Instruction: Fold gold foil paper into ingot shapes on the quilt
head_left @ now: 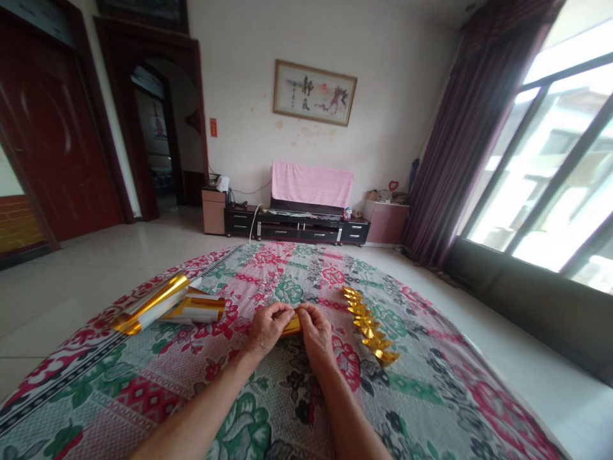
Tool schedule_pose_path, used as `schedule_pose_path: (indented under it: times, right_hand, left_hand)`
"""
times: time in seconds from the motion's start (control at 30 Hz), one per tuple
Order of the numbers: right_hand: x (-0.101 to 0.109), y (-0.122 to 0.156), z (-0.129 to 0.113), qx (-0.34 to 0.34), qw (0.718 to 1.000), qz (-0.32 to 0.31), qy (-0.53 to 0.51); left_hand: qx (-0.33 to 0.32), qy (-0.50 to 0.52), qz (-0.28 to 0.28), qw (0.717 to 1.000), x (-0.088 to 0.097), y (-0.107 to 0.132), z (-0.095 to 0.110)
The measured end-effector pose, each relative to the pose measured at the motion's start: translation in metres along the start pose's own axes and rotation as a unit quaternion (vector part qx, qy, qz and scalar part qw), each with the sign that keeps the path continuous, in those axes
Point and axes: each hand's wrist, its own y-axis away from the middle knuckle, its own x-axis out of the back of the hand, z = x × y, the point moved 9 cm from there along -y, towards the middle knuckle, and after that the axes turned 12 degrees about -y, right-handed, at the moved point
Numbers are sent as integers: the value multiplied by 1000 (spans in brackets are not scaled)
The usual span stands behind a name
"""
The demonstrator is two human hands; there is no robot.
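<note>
Both hands meet over the middle of the cloth-covered table, pinching a small piece of gold foil paper (291,328) between them. My left hand (269,328) has its thumb and fingertips closed on the paper's left end. On the other end, my right hand (316,329) grips with thumb and forefinger. Part of the paper is hidden behind the fingers. To the right stands a row of several folded gold paper ingots (368,326), apart from my hands. Curled sheets of gold foil paper (152,303) with white undersides lie at the left.
A flowered tablecloth (191,383) covers the round table. Beyond its far edge, across the tiled floor, stands a low black cabinet (299,230) with a pink cloth (312,184) above it. Purple curtains (472,128) and a large window are on the right.
</note>
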Motion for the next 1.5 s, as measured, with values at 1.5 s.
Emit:
schedule_pose_path:
  times: [1.5]
  right_hand:
    - [4, 1, -3, -8, 1000, 20, -4]
  left_hand:
    - [32, 89, -26, 995, -6, -1, -7]
